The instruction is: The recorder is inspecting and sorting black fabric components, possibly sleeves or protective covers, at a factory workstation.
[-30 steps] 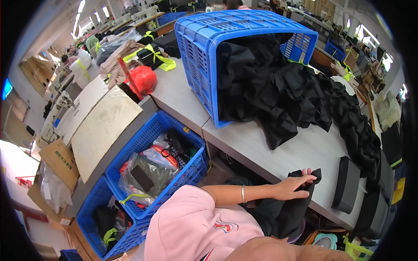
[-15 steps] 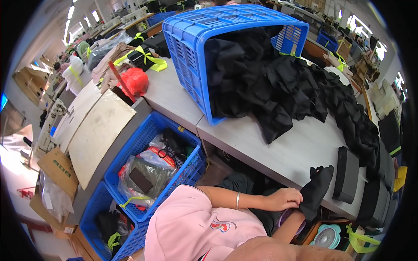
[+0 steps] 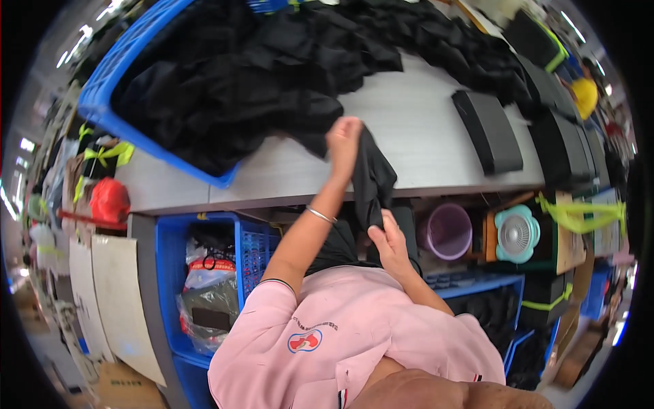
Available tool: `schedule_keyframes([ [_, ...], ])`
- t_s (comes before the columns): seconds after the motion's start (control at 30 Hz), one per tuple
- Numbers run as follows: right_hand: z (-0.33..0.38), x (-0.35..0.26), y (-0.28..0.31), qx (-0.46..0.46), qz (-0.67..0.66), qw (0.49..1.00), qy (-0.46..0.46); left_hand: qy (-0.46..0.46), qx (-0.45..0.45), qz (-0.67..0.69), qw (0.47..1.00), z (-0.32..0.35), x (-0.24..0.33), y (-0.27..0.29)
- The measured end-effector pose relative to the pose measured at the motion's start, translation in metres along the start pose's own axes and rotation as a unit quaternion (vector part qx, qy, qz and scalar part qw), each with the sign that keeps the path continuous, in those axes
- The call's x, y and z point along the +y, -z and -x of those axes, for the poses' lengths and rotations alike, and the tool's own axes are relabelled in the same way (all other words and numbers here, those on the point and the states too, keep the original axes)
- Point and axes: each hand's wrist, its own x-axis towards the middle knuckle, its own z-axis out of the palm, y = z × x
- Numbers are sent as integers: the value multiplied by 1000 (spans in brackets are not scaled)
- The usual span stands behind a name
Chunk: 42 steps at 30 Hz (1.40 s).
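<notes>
A long grey tabletop (image 3: 436, 129) spans the scene beyond the fingers, a blue plastic crate (image 3: 109, 112) tipped on it to their left. Below its edge, left of the fingers, stand blue bins (image 3: 170, 273); to the right, a purple bucket (image 3: 446, 232) and a teal fan (image 3: 516, 234) (both under the tabletop). Ceiling lights glare far left.

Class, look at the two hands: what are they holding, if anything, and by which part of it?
Both hold one black fabric piece: the left hand grips its upper end above the table edge, and the right hand pinches its lower end.
</notes>
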Motion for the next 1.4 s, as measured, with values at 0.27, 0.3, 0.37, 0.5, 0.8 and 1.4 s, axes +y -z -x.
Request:
schedule_keyframes([
  [0.27, -23, -16, 38, 281, 169, 941, 85, 177, -170, 117, 962, 49, 43, -2],
  [0.3, -33, -18, 40, 255, 173, 948, 82, 162, -219, 97, 957, 61, 48, -7],
  [0.37, -49, -24, 43, 261, 99, 960, 16, 129, -290, 82, 945, 69, 56, -9],
  [0.5, -54, -40, 48, 291, -5, 957, -3, 237, -217, 152, 935, 65, 60, 4],
  [0.8, -70, 10, 40, 4, -96, 995, -40, 575, -361, 329, 657, 147, 13, 30],
  [1.4, -15, 71, -31, -87, -189, 956, -207, 424, -297, 134, 845, 88, 8, -85],
])
